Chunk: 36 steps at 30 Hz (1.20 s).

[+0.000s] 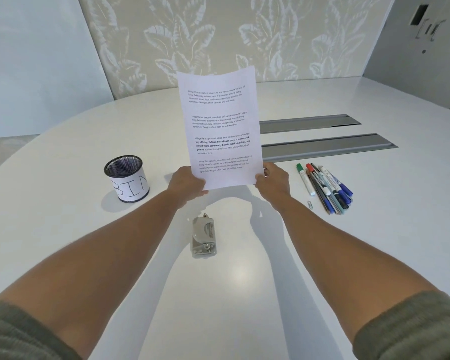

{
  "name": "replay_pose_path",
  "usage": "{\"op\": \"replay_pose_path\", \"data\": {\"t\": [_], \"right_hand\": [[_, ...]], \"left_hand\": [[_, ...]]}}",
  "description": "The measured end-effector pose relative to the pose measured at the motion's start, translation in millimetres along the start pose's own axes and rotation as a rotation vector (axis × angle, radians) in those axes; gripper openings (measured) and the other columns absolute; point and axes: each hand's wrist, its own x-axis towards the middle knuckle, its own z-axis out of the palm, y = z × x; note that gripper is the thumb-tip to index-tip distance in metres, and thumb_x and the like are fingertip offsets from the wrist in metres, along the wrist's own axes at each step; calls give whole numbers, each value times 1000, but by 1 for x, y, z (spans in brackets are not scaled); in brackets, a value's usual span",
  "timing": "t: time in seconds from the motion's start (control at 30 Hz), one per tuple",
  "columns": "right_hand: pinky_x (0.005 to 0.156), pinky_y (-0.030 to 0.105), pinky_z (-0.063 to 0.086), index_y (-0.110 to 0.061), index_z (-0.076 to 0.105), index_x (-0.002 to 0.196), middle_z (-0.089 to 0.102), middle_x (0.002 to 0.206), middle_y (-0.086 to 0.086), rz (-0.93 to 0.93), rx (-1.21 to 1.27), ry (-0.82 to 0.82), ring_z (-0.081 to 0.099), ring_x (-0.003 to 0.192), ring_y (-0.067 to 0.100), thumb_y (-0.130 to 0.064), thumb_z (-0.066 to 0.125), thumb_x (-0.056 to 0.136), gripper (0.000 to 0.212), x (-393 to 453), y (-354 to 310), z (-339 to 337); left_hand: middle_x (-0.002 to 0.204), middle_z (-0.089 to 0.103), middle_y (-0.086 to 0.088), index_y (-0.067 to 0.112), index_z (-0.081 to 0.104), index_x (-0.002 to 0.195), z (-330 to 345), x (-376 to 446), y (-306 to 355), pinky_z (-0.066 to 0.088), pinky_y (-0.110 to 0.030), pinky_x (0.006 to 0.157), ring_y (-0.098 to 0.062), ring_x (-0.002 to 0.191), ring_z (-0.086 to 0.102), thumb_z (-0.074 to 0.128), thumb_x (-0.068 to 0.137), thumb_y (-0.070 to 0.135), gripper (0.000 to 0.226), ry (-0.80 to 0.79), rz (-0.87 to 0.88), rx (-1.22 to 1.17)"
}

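A white printed sheet of paper (220, 126) with several short paragraphs of text stands upright above the white table (231, 281). My left hand (186, 183) pinches its lower left corner. My right hand (273, 179) pinches its lower right corner. Both arms reach forward from the bottom of the view. A grey metal hole punch (204, 236) lies on the table below the sheet, between my forearms.
A black mesh cup (126, 179) with a white label reading "BIN" stands to the left. A bunch of markers and pens (325, 188) lies to the right, with a paper clip (310, 204) beside it. Two grey cable slots (325, 146) sit behind them. A leaf-patterned wall stands at the back.
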Motion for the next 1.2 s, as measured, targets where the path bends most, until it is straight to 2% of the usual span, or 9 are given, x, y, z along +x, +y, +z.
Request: {"op": "replay_pose_path", "data": {"t": [0.17,0.3,0.43,0.6,0.7,0.8,0.9,1.0,1.2], "right_hand": [[81,43,57,-23,67,91,72,97,11,-6,1,-15,71,88,34,-5,48,83,27,21,4,19],[86,38,58,-14,71,107,73,96,9,20,5,-21,72,89,30,-6,52,84,31,34,10,34],[79,22,49,-13,66,125,70,113,4,74,-19,-26,67,96,19,-8,55,85,41,38,13,47],[96,32,52,-13,61,131,60,134,4,134,-75,-14,62,114,22,-8,53,87,45,39,19,60],[87,21,44,-11,60,131,61,133,4,145,-80,17,61,112,19,-8,53,86,46,40,22,64],[80,21,41,-9,61,130,63,126,5,140,-101,44,62,105,20,-7,55,85,45,40,24,65],[77,24,42,-6,62,125,61,124,7,117,-148,67,62,105,25,-6,56,84,42,39,27,64],[81,28,42,-5,63,119,55,125,8,64,-239,97,56,114,27,-12,54,88,32,36,34,64],[86,26,40,-7,63,117,55,126,5,-32,-319,114,46,117,22,-16,50,93,29,28,50,59]], "left_hand": [[96,71,10,26,68,97,-5,20,-10,60,-36,87,-22,77,77,45,80,0,38,-28,-58,-43],[89,67,18,22,68,99,-9,30,-20,60,-38,87,-22,80,76,46,78,-2,39,-4,-138,-64],[97,75,0,8,68,103,-12,35,-30,59,-41,90,-28,84,76,44,72,-2,41,27,-239,-64],[93,77,-15,0,69,108,-15,38,-39,55,-43,96,-32,88,76,45,62,4,52,34,-263,-77],[95,77,-11,2,71,100,-16,41,-44,59,-39,82,-30,83,74,55,73,5,31,102,-229,-29],[92,74,-1,16,70,98,-15,39,-51,49,-26,64,-24,71,65,64,76,18,22,148,-134,86],[105,72,-4,18,68,107,-13,42,-61,51,-29,71,-31,101,66,69,80,34,32,149,-29,180],[132,49,-10,19,57,124,-9,45,-76,41,-41,102,-32,131,36,63,83,54,55,118,40,484],[149,30,-6,24,45,134,-2,52,-89,26,-47,110,-33,140,19,55,83,66,67,113,74,678]]}}
